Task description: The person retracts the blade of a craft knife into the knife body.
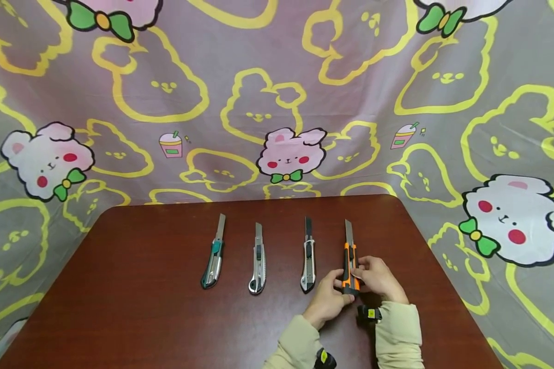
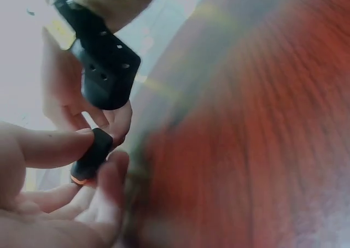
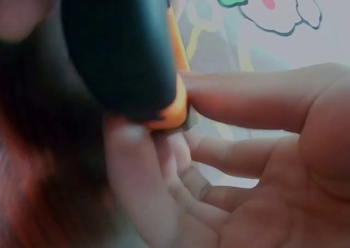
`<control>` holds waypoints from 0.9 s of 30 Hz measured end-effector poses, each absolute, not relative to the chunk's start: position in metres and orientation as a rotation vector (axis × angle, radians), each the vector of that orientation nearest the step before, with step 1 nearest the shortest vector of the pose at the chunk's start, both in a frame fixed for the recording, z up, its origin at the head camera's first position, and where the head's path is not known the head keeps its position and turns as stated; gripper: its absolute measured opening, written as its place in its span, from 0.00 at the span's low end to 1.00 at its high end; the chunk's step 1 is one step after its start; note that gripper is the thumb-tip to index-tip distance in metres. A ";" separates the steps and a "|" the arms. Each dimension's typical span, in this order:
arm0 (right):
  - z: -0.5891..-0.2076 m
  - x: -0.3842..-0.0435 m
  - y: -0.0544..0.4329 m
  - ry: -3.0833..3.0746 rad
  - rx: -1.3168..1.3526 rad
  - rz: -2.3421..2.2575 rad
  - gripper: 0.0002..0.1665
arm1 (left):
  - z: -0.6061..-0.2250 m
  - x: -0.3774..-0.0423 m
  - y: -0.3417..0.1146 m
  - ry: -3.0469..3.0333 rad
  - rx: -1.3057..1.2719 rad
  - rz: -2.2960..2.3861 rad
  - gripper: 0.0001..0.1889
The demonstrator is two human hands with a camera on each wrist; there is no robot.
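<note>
An orange and black utility knife (image 1: 347,281) with its blade extended points away from the person at the right end of a row. My left hand (image 1: 327,298) pinches its black butt end between thumb and fingers, as the left wrist view also shows at the black end cap (image 2: 94,155). My right hand (image 1: 379,278) holds the handle's right side, thumb on top and fingers curled beneath. In the right wrist view the knife's orange edge (image 3: 178,103) sits between thumb and fingers. Its blade (image 1: 349,230) reaches beyond both hands.
Left of the hands lie a silver utility knife with a dark blade (image 1: 308,256), a silver-grey one (image 1: 258,261) and a teal one (image 1: 214,259), blades all extended away. The brown table (image 1: 143,292) ends at a cartoon-printed cloth (image 1: 240,169) at the back and sides.
</note>
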State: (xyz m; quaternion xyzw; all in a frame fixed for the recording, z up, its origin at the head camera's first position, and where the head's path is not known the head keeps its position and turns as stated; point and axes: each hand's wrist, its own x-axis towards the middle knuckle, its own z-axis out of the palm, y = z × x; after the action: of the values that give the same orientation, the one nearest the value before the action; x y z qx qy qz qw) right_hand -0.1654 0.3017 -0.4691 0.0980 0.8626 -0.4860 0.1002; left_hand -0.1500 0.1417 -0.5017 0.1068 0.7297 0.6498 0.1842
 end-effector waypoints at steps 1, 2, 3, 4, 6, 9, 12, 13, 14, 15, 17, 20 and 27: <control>-0.469 -0.166 0.301 2.519 0.269 -1.486 0.29 | -0.502 -0.150 0.140 2.035 0.296 1.864 0.33; -0.470 -0.166 0.301 2.488 0.260 -1.536 0.29 | -0.502 -0.151 0.138 2.010 0.290 1.894 0.33; -0.470 -0.166 0.301 2.448 0.254 -1.591 0.30 | -0.502 -0.151 0.136 1.981 0.283 1.924 0.33; -0.470 -0.167 0.301 2.414 0.251 -1.640 0.30 | -0.503 -0.151 0.134 1.951 0.280 1.950 0.33; -0.473 -0.168 0.301 2.327 0.235 -1.747 0.30 | -0.503 -0.150 0.130 1.869 0.268 2.000 0.35; -0.479 -0.170 0.302 2.153 0.221 -1.951 0.23 | -0.504 -0.146 0.125 1.734 0.277 2.056 0.38; -0.489 -0.172 0.301 1.894 0.122 -2.180 0.18 | -0.509 -0.141 0.121 1.587 0.305 2.113 0.38; -0.493 -0.173 0.301 1.781 0.063 -2.258 0.19 | -0.511 -0.140 0.121 1.534 0.320 2.137 0.38; -0.496 -0.173 0.300 1.660 -0.012 -2.322 0.22 | -0.514 -0.139 0.121 1.483 0.332 2.163 0.37; -0.499 -0.174 0.300 1.546 -0.089 -2.370 0.25 | -0.516 -0.138 0.121 1.434 0.343 2.189 0.37; -0.505 -0.176 0.298 1.321 -0.247 -2.447 0.31 | -0.522 -0.138 0.122 1.365 0.360 2.235 0.37; -0.511 -0.175 0.293 1.113 -0.381 -2.521 0.35 | -0.528 -0.137 0.121 1.342 0.366 2.259 0.37; -0.516 -0.163 0.276 1.239 -0.218 -2.586 0.32 | -0.533 -0.130 0.119 1.413 0.333 2.208 0.37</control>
State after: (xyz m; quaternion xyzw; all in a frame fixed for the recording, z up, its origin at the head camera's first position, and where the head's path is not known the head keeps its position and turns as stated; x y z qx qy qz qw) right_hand -0.1634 0.2757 -0.5162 -0.0752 0.4271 -0.8913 0.1327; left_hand -0.1300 0.1186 -0.5326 0.1222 0.5181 0.8096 0.2472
